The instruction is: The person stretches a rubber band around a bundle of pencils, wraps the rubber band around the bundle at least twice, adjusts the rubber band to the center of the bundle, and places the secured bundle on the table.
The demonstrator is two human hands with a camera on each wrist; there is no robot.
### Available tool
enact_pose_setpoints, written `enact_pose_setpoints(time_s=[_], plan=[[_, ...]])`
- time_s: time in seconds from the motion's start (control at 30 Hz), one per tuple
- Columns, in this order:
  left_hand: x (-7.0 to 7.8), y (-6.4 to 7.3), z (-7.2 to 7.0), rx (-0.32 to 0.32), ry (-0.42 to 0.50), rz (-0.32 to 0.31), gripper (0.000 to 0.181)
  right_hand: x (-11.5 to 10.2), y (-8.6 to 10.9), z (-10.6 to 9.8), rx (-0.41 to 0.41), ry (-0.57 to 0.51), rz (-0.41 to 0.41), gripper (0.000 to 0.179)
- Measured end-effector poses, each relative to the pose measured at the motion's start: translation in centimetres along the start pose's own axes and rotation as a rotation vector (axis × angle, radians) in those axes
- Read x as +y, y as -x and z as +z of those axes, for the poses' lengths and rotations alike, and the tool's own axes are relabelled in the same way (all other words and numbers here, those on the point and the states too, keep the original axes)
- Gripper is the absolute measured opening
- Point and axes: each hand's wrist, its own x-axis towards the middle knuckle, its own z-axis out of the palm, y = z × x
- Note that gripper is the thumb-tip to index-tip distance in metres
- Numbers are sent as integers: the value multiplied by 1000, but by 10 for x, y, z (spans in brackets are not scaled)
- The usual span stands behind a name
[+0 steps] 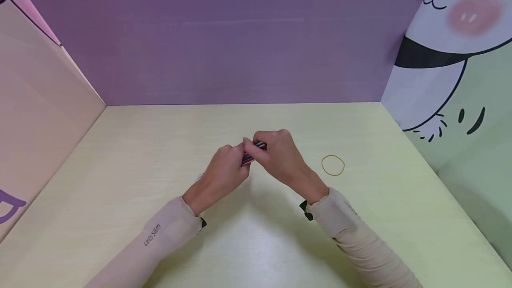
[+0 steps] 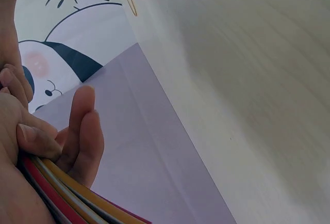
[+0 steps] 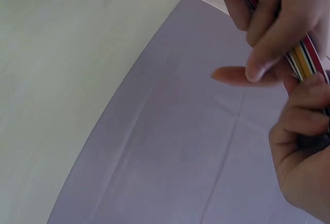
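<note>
Above the middle of the table, in the head view, both hands hold a bundle of thin coloured pencils (image 1: 248, 159). Red, yellow, white and dark sides show on the pencils (image 3: 301, 64) in the right wrist view; their tips cannot be made out. My left hand (image 1: 225, 168) grips the bundle round its middle, with some fingers (image 2: 88, 141) extending past it. At the upper right end, my right hand (image 1: 282, 157) pinches the pencils with curled fingers, close against the left hand. A yellow rubber band (image 1: 333, 165) lies on the table, to the right of the right hand.
The pale wooden table (image 1: 120, 181) stretches beneath both forearms. A purple panel (image 1: 240, 57) stands along its back edge. Side panels rise at the left (image 1: 40, 92) and at the right, the right panel (image 1: 460, 146) with a cartoon panda on it.
</note>
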Motion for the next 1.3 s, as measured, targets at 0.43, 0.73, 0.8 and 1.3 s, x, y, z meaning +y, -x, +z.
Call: enact_pose_setpoints(time_s=[0.43, 0.73, 0.8, 1.3], plan=[[1, -3, -2, -32, 144, 4, 10, 2, -3, -15, 32, 9, -3, 36], [-4, -3, -2, -124, 220, -78, 9, 4, -5, -25, -100, -26, 149, 30], [-5, -3, -2, -158, 329, -98, 11, 4, -5, -33, -113, -35, 184, 28], [-1, -1, -6, -489, 1058, -200, 33, 4, 14, -59, -161, -61, -29, 49]])
